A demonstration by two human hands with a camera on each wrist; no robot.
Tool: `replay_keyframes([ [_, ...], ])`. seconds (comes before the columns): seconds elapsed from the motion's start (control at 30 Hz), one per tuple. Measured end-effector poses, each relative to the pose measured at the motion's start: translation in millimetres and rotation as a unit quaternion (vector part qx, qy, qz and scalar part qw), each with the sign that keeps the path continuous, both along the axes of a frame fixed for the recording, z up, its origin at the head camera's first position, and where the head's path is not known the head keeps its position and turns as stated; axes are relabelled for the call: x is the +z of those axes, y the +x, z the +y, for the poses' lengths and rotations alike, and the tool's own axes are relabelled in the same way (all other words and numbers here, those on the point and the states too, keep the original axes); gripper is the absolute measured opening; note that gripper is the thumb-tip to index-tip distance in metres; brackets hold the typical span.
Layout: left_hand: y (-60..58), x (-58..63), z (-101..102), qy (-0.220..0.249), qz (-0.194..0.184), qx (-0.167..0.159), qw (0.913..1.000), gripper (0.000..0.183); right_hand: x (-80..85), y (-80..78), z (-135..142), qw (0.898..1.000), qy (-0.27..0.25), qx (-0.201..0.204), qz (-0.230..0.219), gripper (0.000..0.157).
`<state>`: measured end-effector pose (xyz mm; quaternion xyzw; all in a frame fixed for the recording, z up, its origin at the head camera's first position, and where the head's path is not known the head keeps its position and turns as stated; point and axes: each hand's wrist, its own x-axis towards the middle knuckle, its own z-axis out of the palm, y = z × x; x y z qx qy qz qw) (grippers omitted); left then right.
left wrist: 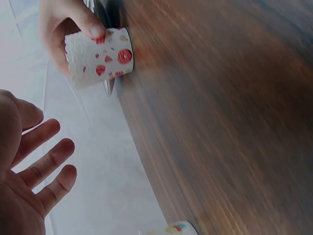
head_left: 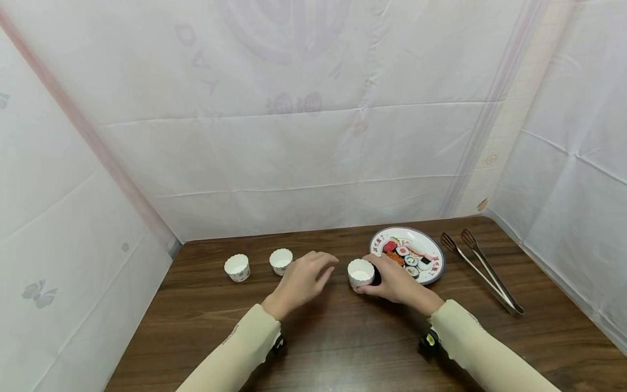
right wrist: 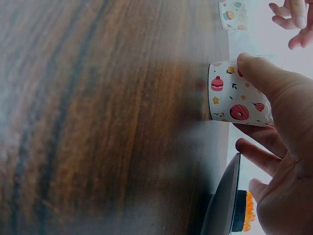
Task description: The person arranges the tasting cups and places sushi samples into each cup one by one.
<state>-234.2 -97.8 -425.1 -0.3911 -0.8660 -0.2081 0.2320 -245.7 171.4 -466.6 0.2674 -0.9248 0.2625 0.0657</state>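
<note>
My right hand (head_left: 395, 280) pinches a white paper baking cup (head_left: 361, 273) between thumb and fingers, just left of the sushi plate. Red sweets are printed on the side of this cup, as the right wrist view shows. It stands upright, its base right at the table top. To the left, my left hand (head_left: 302, 279) hovers with relaxed fingers and nothing in them. Close behind that hand is a second paper baking cup (head_left: 281, 259), partly hidden by it. A third paper baking cup (head_left: 237, 267) stands farther left.
At the right, a white plate (head_left: 417, 238) with a dark rim bears several sushi pieces (head_left: 410, 262). Metal tongs (head_left: 485, 272) lie to the right of it. The brown wooden table (head_left: 343, 348) meets white cloth walls (head_left: 303, 163) at the back and sides.
</note>
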Motion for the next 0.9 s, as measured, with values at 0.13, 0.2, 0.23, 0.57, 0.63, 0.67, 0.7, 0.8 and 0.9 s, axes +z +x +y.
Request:
replay_keyframes([
  [0.13,2.7,1.3,9,-0.007,-0.009,-0.014,0.9998,0.017,-1.0,-0.3,0,1.000,0.002,-0.006,-0.006,0.064],
  [0.2,4.1,1.6,14,-0.010,-0.011,-0.022,0.9997,0.017,-1.5,-0.1,0,1.000,0.002,-0.009,-0.010,0.065],
  [0.23,4.8,1.9,16,-0.012,-0.012,-0.026,0.9995,0.017,-1.6,0.1,0,1.000,0.003,-0.011,-0.011,0.066],
  [0.57,9.1,-0.6,35,-0.050,-0.029,-0.044,0.9973,0.019,-2.4,3.9,1,1.000,0.003,-0.012,-0.007,0.061],
  [0.63,9.5,-1.7,37,-0.062,-0.039,-0.047,0.9962,0.020,-2.7,4.4,1,1.000,0.003,-0.013,-0.006,0.061],
  [0.67,9.8,-2.0,38,-0.067,-0.043,-0.048,0.9956,0.020,-2.6,4.6,1,1.000,0.001,-0.012,-0.006,0.060],
  [0.7,10.1,-2.4,39,-0.071,-0.046,-0.049,0.9952,0.020,-2.7,4.7,1,1.000,-0.001,-0.013,-0.005,0.060],
  [0.8,11.0,-3.4,41,-0.075,-0.056,-0.056,0.9940,0.022,-3.3,5.1,3,1.000,-0.003,-0.010,-0.001,0.058],
  [0.9,11.6,-5.0,43,-0.076,-0.063,-0.062,0.9931,0.025,-4.0,5.7,3,1.000,-0.003,-0.007,0.007,0.057],
])
